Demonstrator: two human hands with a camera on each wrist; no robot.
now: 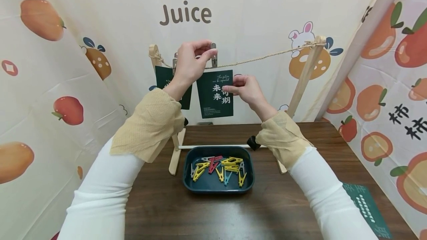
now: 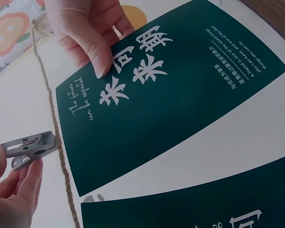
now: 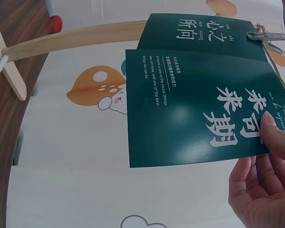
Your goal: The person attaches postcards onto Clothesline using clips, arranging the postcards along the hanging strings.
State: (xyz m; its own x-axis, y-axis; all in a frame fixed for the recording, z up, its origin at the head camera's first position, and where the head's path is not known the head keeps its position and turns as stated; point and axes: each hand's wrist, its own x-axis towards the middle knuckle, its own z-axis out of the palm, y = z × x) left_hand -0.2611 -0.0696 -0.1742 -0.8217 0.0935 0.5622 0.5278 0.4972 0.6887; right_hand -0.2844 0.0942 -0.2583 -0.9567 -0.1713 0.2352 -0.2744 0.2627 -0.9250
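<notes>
A grey clothespin is pinched between the thumb and fingers of my left hand; its jaws meet the twine. My right hand pinches a dark green card with white lettering by its side edge, thumb on the printed face. That card hangs upright just below the twine, its top edge close to the clothespin. To its left, partly behind my left forearm, hangs another green card, gripped at its top by a second grey clothespin.
Below stands a dark blue tray with several yellow, red, blue and grey clothespins. Wooden posts carry the twine, joined low by a white rod. Another green card lies on the table's right, partly under my right sleeve.
</notes>
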